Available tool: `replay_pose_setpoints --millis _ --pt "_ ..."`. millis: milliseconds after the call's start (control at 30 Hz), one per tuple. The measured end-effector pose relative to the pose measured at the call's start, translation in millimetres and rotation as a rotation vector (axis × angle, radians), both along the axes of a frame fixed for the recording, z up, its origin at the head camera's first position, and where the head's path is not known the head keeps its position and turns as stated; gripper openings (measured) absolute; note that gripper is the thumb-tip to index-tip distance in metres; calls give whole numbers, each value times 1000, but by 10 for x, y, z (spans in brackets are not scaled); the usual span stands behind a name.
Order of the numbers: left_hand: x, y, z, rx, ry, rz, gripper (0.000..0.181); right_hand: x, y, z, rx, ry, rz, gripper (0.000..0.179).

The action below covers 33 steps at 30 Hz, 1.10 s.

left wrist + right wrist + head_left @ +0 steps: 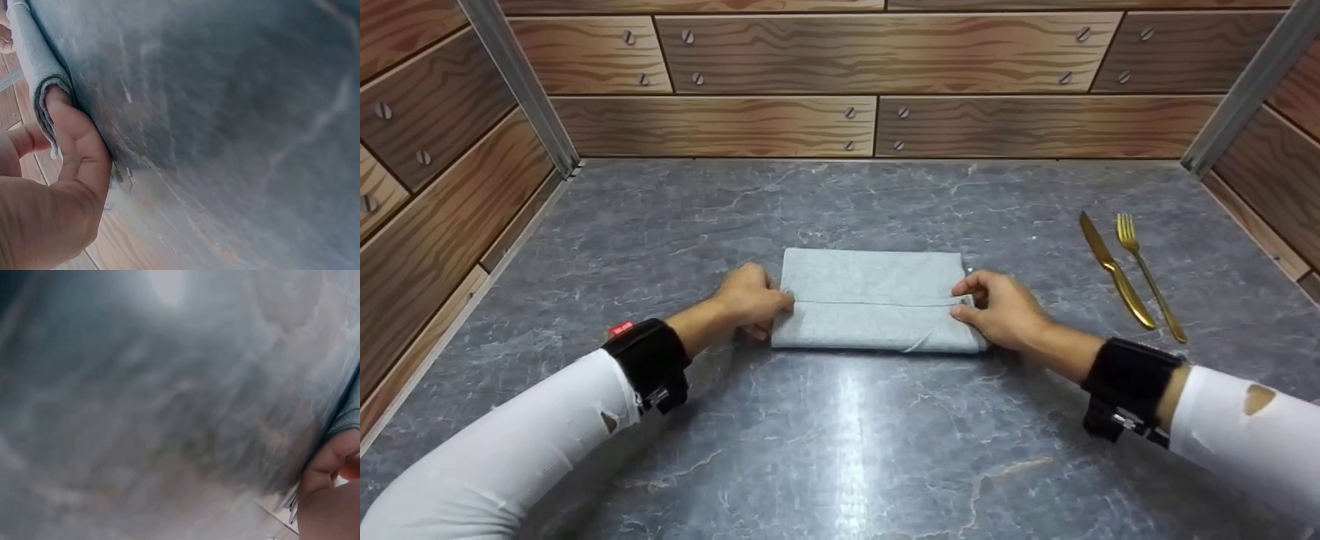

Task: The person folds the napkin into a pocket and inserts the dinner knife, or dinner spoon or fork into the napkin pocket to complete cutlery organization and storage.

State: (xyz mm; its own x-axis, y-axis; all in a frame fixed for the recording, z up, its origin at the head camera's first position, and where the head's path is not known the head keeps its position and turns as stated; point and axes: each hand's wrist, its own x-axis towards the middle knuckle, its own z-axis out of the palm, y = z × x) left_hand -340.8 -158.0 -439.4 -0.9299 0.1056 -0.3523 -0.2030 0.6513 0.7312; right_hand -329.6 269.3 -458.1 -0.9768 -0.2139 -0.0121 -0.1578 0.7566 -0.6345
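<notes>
A light grey-blue cloth napkin (870,277) lies folded on the grey marbled table, with a seam-like fold line across its middle. At its left edge, my left hand (751,296) pinches the folded layers. The left wrist view shows a fingertip of that hand (67,185) tucked inside the rolled fold of the napkin (36,50). My right hand (1005,307) holds the right edge, thumb and index finger at the fold line. Only part of the right hand (332,489) and a corner of the napkin (351,410) show in the right wrist view.
To the right on the table (840,435) lie a gold knife (1114,270) and a gold fork (1151,277), side by side. Wood-patterned walls (840,56) bound the table at the back, left and right, with metal posts (521,82) at the corners.
</notes>
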Motion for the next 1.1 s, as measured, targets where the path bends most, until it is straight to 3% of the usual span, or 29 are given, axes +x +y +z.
replay_pose_setpoints --millis 267,433,633,767,800,867,933,967,1033,1100 --pt "-40 21 4 -34 0 -30 23 -43 -15 63 36 -63 -30 30" --pt "-51 24 8 -72 5 -48 34 -76 -33 98 17 -147 -51 31" --pt "-10 36 74 -85 5 -55 33 -134 -45 168 -24 -257 -43 33" --pt "-31 53 169 -192 13 -98 35 91 -234 632 6 -368 -25 33" --pt "12 78 263 -226 26 -122 36 108 -249 695 15 -374 -15 35" --pt "-84 94 279 -324 72 -169 31 78 -254 745 91 -350 -3 43" --pt "-183 125 326 -406 119 -224 52 -158 -132 531 156 -291 4 60" --pt "-235 145 363 -447 130 -254 72 -284 -68 412 177 -257 13 71" --pt "-455 153 293 -516 139 -314 116 -495 21 245 225 -226 18 94" --pt "-551 206 370 -566 112 -394 132 -634 66 176 226 -240 29 117"
